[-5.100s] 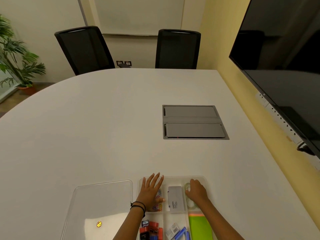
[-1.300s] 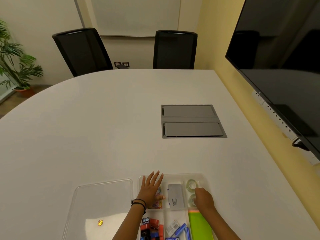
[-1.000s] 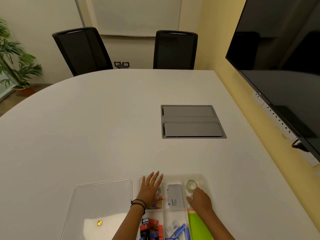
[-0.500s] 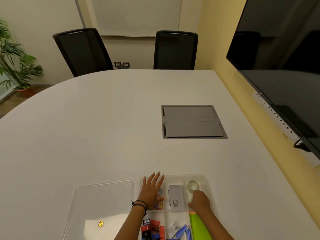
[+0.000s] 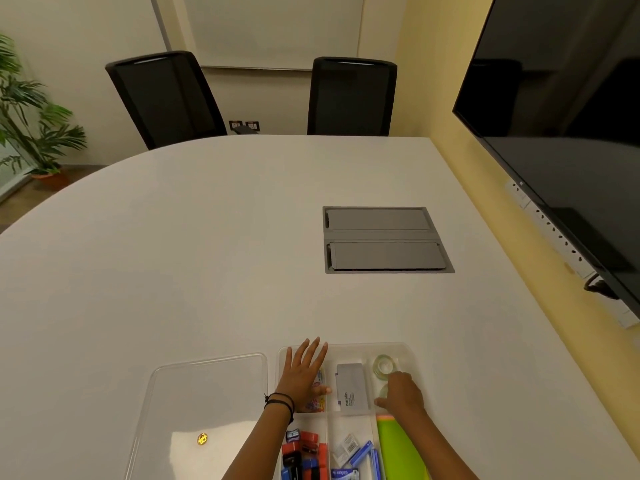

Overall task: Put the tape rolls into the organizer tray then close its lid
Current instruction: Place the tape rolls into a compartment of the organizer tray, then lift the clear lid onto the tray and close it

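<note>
**Tape rolls in the tray's right far compartment, lid lying off to the left**

A clear tray (image 5: pixel 410 355) is seen at the near edge of a white table (image 5: pixel 207 254), divided into compartments. In its far right compartment a clear tape roll (image 5: pixel 385 366) lies flat, fully visible. A second roll (image 5: pixel 382 390) is glimpsed just nearer, mostly covered by the right hand (image 5: pixel 401 394). That hand is laid over the second roll with its fingers curled downward; whether the roll is pinched or merely touched cannot be told.

The left hand (image 5: pixel 304 374) is laid flat with its fingers spread over the far left compartment, where coloured clips (image 5: pixel 317 403) are partly hidden beneath it. A black band (image 5: pixel 278 401) is worn at that wrist.

A grey box (image 5: pixel 351 388) is held in the middle far compartment, between the two hands. In the near compartments, red and black items (image 5: pixel 304 452), blue items (image 5: pixel 363 457) and a green pad (image 5: pixel 401 448) are seen.

The clear lid (image 5: pixel 207 393) lies flat on the table just left of the tray, apart from it, with a small yellow sticker (image 5: pixel 202 438) on it.
</note>
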### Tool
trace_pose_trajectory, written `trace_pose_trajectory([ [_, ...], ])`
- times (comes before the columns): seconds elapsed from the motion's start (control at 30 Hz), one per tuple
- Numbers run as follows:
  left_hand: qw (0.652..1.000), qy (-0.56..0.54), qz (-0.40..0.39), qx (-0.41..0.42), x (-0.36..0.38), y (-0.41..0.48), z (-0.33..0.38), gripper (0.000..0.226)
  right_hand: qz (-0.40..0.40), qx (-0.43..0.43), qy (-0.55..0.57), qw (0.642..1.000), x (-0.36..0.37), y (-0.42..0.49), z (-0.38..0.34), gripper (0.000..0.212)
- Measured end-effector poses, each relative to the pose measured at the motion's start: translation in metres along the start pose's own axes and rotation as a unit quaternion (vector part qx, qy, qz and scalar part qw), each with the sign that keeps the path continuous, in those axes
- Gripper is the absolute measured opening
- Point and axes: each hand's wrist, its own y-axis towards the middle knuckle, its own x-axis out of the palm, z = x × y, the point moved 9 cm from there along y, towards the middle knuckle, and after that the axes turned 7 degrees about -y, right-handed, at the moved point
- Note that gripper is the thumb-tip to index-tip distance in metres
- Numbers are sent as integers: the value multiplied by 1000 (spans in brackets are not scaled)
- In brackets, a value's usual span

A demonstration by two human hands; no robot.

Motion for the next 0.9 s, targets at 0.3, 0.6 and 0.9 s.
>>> trace_pose_trajectory([
  [0.3, 1000, -16, -15, -16, -12, -5, 8, 85, 22, -87, -86, 992, -3, -21, 3, 41],
  [0.6, 991, -133, 4, -8, -48, -16, 20, 55, 22, -223, 14, 974, -4, -65, -16, 46],
  [0.9, 947, -293, 125, -47, -85, -66, -21, 37, 22, -308, 11, 951, 4, -107, -52, 46],
])
